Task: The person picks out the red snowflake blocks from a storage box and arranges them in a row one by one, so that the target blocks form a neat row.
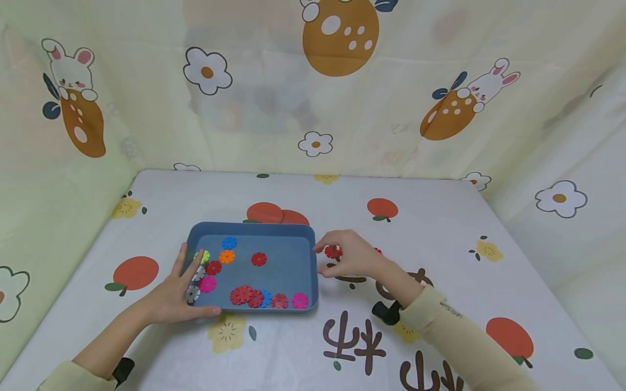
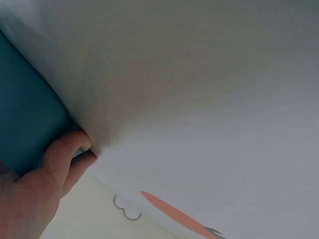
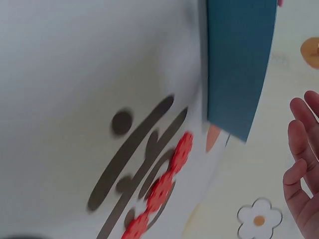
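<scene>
A blue-grey tray (image 1: 288, 247) holds several notched plastic discs shaped like flowers. Among them are a blue disc (image 1: 229, 243), an orange disc (image 1: 227, 257) and a lone red disc (image 1: 259, 259); more red, pink and blue ones cluster along the front wall. My left hand (image 1: 168, 296) grips the tray's left front corner, thumb along the front wall and fingers spread over the left rim. Just off the tray's right end is my right hand (image 1: 356, 254), thumb and forefinger apart with nothing pinched. Below it, a row of red discs (image 3: 159, 191) lies on the tablecloth.
The white tablecloth (image 1: 264, 353) has printed fruit, flowers and brown lettering. Patterned curtains (image 1: 264, 119) enclose the table at the back and both sides. A black wrist strap piece (image 1: 386, 313) shows at the right sleeve.
</scene>
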